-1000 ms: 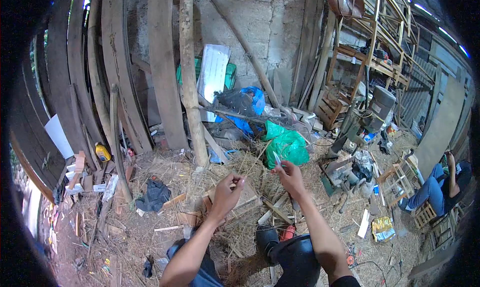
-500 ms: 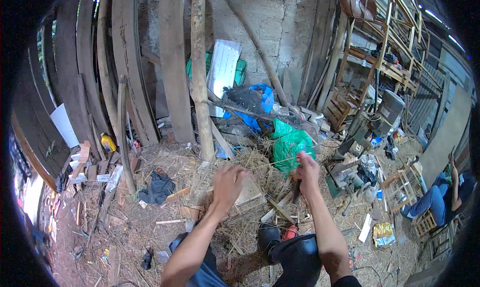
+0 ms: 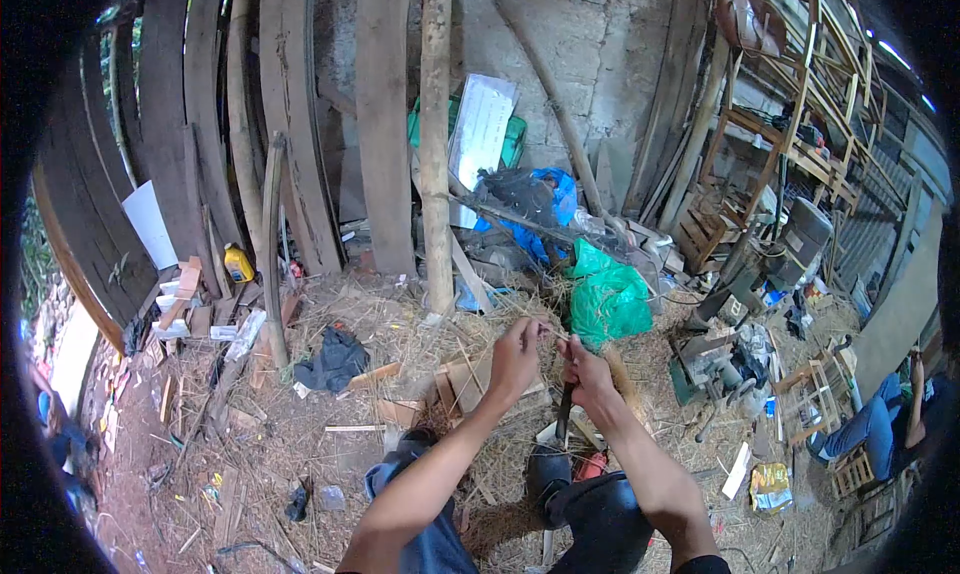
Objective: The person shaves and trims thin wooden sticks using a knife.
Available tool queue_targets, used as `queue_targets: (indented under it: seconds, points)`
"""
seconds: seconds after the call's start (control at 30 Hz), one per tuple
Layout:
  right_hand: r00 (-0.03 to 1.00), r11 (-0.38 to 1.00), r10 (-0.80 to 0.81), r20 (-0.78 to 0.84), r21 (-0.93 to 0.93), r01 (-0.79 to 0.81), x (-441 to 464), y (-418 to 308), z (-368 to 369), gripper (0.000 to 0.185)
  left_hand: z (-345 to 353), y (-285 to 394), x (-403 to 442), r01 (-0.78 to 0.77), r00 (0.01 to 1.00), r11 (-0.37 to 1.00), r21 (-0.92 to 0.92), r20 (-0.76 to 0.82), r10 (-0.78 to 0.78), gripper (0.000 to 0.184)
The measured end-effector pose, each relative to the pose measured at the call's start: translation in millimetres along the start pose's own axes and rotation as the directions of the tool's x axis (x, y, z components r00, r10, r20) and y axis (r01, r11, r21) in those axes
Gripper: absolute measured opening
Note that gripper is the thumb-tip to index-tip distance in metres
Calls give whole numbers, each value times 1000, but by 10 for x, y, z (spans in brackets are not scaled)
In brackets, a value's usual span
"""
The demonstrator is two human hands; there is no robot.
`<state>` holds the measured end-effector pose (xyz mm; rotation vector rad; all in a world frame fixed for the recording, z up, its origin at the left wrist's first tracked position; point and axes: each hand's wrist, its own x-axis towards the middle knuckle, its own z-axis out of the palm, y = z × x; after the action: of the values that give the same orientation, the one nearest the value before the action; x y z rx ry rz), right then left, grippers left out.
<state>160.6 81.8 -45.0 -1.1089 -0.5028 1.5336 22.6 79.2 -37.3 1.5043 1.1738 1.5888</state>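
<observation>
My left hand [image 3: 518, 354] is closed in a pinch above the straw-covered ground, its fingertips near those of my right hand. What it pinches is too small to make out; a thin pale strand seems to run between the hands. My right hand [image 3: 588, 374] is closed around a knife [image 3: 564, 414], whose dark blade points down below the fist. A tan, brush-like tuft of fibre [image 3: 622, 379] shows just beside the right hand. Beyond the hands lies a green plastic bag [image 3: 610, 299].
A wooden post [image 3: 436, 154] and leaning planks [image 3: 385, 124] rise ahead. A black plastic bag [image 3: 335, 362] and a yellow bottle [image 3: 238, 264] are at left. A machine [image 3: 710, 359] stands at right, near a wooden rack [image 3: 790, 124]. A seated person [image 3: 875, 424] is at far right.
Both hands have come closer together, the left moving right and the right moving slightly left and down. The knife blade now shows more clearly. The view has shifted a little to the left.
</observation>
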Motion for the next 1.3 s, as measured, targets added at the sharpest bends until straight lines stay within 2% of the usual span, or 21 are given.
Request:
queue_targets:
  seconds: [0.07,0.13,0.2,0.27,0.3,0.37,0.4,0.47,0.6,0.67,0.7,0.73,0.8,0.83,0.9,1.0,1.03,1.1,1.13,1.2,1.3]
  points:
    - [966,990,114,233,-105,-91,38,22,-64,27,-115,185,32,3,999,1000,-28,-46,-4,23]
    - [956,983,149,252,-139,-117,-71,-30,-10,27,-198,181,55,19,997,999,44,-82,-16,23]
    - [915,912,234,329,-401,-89,-229,-153,49,27,-269,184,84,38,993,993,112,-113,-25,24]
    - [892,875,279,356,-477,-83,-340,-289,60,24,-367,201,140,-95,981,982,-162,-182,65,23]
    - [882,866,246,401,-501,-14,-342,-330,27,24,-426,252,142,-95,982,983,-160,-179,65,23]
    - [880,865,149,451,-490,105,-427,-423,-3,23,-565,371,94,161,973,966,-201,-130,-190,22]
    - [880,867,148,451,-488,105,-442,-453,13,23,-629,351,92,161,974,967,-199,-129,-189,22]
    - [838,699,-159,522,-540,469,-461,-492,2,25,-687,292,52,214,976,977,8,40,-214,24]
    - [845,763,-225,485,-452,462,-664,-524,200,26,-464,317,-122,86,978,989,117,179,-107,23]
    - [810,880,-158,564,-291,374,-559,-448,184,29,-411,446,-205,-117,966,974,192,250,66,19]
    - [819,878,-154,553,-304,370,-571,-441,217,25,-394,520,-229,-84,959,948,306,284,-6,15]
    - [825,880,-155,543,-305,365,-529,-412,199,25,-359,496,-240,-81,956,949,303,293,-12,15]
    - [821,889,-90,564,-327,322,-423,-348,175,19,-311,468,-264,-207,957,927,313,262,125,13]
    - [844,919,-80,530,-288,268,-443,-369,186,17,-311,488,-259,-203,958,928,313,261,122,13]
    - [841,925,-59,538,-288,248,-379,-385,113,18,-335,539,-270,-289,935,840,459,322,146,13]
    - [848,914,-67,526,-308,263,-344,-425,93,23,-334,503,-272,-376,909,759,531,371,191,15]
    - [891,896,-90,445,-354,267,-339,-463,74,23,-344,495,-278,-371,911,761,532,369,186,15]
    - [929,870,-174,328,-392,301,-267,-561,-26,24,-382,489,-289,-445,880,669,595,428,204,18]
    - [915,940,-111,388,-257,223,-184,-636,-134,21,-400,478,-309,-442,880,668,599,432,195,18]
    - [921,948,-37,387,-279,155,-163,-651,-204,17,-424,464,-338,-474,878,605,639,391,276,18]
    - [894,936,-63,443,-285,207,-310,-488,-26,18,-406,530,-262,-397,915,643,655,341,217,17]
